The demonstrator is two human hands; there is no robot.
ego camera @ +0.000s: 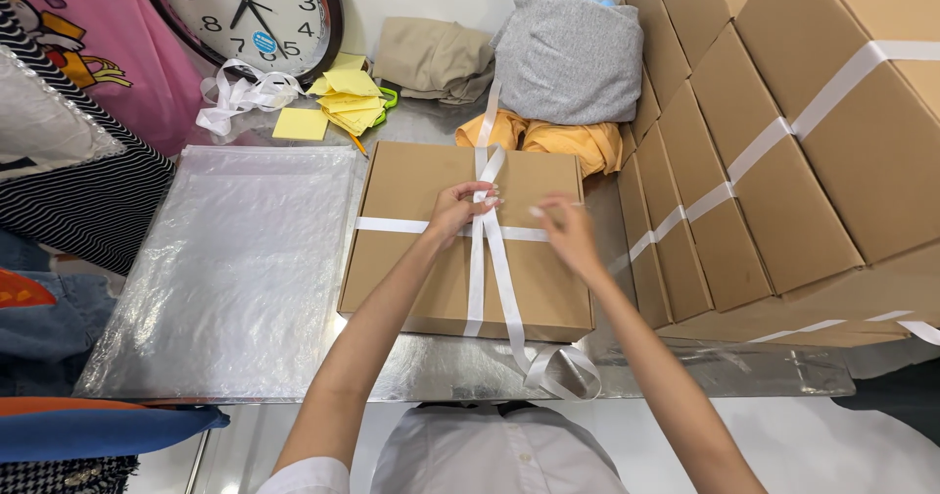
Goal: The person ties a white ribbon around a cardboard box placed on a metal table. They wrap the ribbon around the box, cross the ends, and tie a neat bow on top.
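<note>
To my right leans a row of plain brown cardboard boxes point(783, 161), each banded in white ribbon. A crinkled clear plastic sheet point(235, 269) lies flat at left on the shiny metal table point(441, 372). Between them sits my flat cardboard box point(411, 259), matte, crossed by satin white ribbon point(477, 269). My left hand point(457, 210) pinches the ribbon at the crossing; my right hand point(568, 235) pinches its band, fingers together.

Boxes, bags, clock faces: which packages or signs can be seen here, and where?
Flat brown cardboard box: table centre, crossed with white ribbon, both hands on the crossing.
Stacked brown boxes: right side, each banded in white ribbon.
Clear plastic bags: flat pile left of the box.
Round wall clock: top left, white face, dark rim.
</note>
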